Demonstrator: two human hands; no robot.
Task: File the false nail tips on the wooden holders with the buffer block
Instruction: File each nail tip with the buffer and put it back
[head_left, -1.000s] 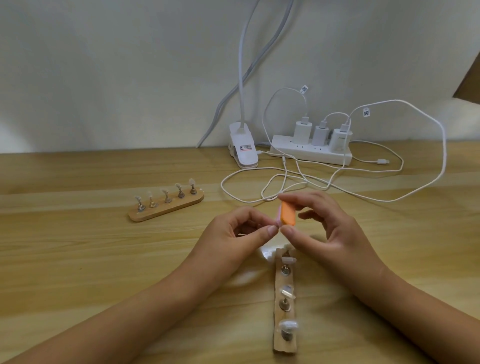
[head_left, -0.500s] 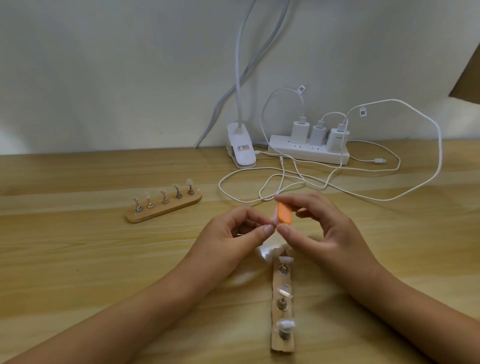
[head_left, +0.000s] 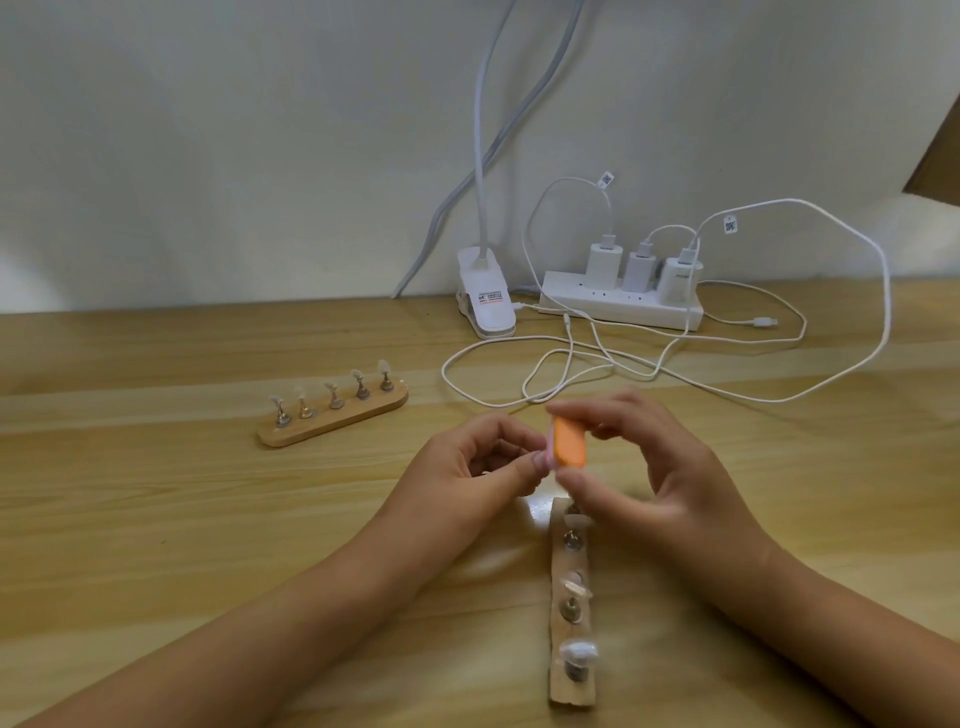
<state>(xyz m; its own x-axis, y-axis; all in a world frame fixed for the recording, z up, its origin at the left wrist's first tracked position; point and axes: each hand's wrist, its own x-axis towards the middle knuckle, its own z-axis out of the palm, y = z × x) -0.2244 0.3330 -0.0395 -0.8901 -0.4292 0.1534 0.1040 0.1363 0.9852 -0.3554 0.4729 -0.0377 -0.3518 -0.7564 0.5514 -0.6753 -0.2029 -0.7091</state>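
Your right hand (head_left: 649, 478) has slid the orange buffer block (head_left: 569, 441), pinched between thumb and fingers, slightly down against the nail tip (head_left: 546, 453) your left hand (head_left: 467, 467) pinches.

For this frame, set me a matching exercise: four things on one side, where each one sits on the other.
Things:
1. buffer block
2. crosswise holder
3. lengthwise holder
4. power strip

Places:
A. at the back, with chargers plugged in
B. nearest the camera
C. pinched in the right hand
D. standing alone, off to the left

Pairs: 1-C, 2-D, 3-B, 4-A
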